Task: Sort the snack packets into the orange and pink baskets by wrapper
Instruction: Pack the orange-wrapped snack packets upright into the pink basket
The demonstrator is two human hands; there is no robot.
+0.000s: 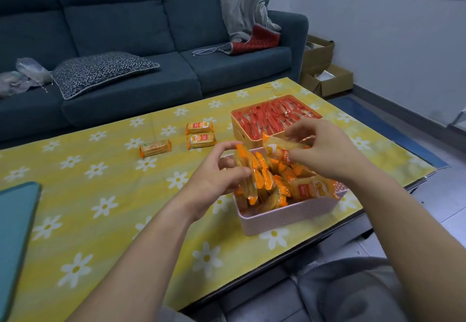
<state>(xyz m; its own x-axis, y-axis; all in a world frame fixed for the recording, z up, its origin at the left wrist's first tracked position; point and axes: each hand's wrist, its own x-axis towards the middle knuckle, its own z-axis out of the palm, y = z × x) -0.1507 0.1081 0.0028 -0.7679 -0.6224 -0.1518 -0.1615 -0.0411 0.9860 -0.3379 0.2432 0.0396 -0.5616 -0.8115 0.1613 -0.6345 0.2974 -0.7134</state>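
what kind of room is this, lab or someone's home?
Most likely a home living room: a blue sofa with a patterned cushion, a low table under a yellow daisy-print cloth, and open cardboard boxes on the floor by the wall.

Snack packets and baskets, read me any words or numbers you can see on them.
"ASI", a guess, part-covered: red label on held packet in right hand.
Front packet in pink basket: label blurred, unreadable.
Three loose packets: blurred.
Orange basket and its red packets: nothing legible.
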